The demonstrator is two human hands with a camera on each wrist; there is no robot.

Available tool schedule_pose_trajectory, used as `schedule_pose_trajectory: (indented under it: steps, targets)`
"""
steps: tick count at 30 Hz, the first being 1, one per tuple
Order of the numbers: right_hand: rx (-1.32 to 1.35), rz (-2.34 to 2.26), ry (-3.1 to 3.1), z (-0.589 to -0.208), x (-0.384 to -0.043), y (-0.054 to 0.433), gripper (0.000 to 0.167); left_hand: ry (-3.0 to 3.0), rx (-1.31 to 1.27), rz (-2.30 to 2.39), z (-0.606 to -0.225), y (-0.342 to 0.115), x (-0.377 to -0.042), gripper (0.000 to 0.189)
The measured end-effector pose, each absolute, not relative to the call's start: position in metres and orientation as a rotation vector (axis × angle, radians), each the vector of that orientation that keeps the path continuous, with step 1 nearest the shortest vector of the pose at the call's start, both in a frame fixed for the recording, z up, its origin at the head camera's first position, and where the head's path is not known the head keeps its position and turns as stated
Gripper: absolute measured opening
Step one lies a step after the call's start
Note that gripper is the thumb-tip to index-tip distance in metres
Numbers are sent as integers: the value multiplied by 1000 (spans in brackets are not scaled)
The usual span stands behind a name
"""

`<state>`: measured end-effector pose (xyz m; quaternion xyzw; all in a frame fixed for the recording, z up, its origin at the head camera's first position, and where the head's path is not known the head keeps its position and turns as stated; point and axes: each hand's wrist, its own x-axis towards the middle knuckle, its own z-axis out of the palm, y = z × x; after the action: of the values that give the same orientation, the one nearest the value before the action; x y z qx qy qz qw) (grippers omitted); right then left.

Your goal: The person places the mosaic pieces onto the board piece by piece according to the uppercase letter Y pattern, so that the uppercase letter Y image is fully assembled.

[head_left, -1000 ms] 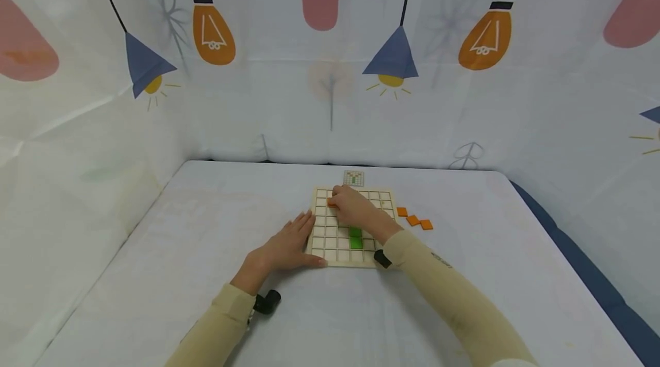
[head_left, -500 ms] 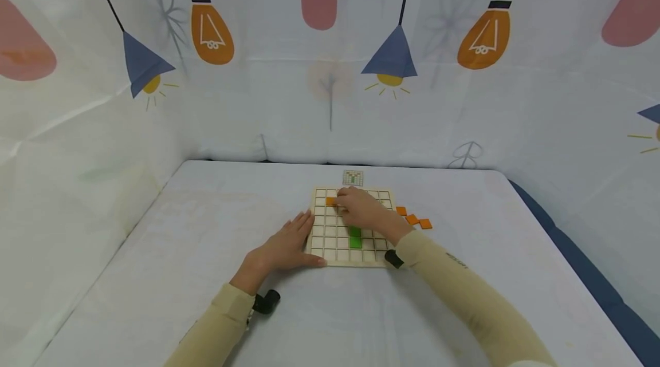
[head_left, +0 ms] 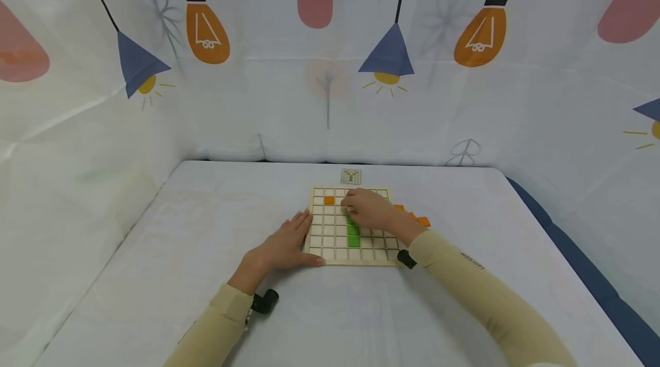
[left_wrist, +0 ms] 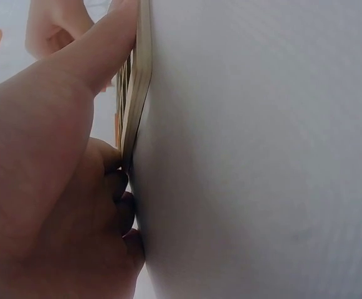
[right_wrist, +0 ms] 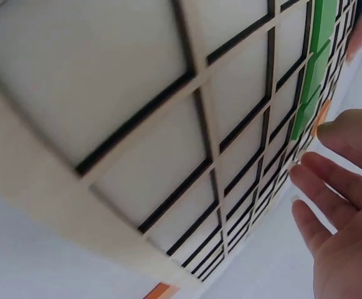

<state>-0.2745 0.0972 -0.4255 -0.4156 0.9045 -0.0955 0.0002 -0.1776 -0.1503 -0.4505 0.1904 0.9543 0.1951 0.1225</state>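
A wooden grid board (head_left: 330,239) lies on the table. My left hand (head_left: 283,248) rests at its left side, fingers straight along the edge and thumb at the front left corner. In the left wrist view the thumb (left_wrist: 109,47) lies along the board's edge. My right hand (head_left: 372,208) is over the board's upper middle, fingers loosely bent; in the right wrist view nothing shows between thumb and fingers (right_wrist: 330,187). An orange square tile (head_left: 329,200) sits in an upper left cell. Green tiles (right_wrist: 316,68) form a column in the middle, partly under the right hand.
Loose orange tiles (head_left: 423,221) lie right of the board, some partly hidden by the right hand. A small card (head_left: 351,176) with a coloured grid pattern lies behind the board. A patterned cloth (head_left: 278,98) hangs beyond the table's far edge.
My right hand has let go of the orange tile, which stays in its cell, and has moved right across the board. The left hand has stayed in place.
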Motion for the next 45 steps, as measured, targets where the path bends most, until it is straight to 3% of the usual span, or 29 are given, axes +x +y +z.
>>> schedule_pose_trajectory:
  steps: [13,30,45]
  targets:
    - [-1171,-266,2875,-425,-275,125,29,2770,518,560,-446,-148,-176,114]
    - [-1183,-239,2913,-424,-273,159,21,2785,519,532,-451,-148,-178,114]
    - [-1042,-266,2949,-422,-267,194,25,2783,517,548,-451,-147,-178,113]
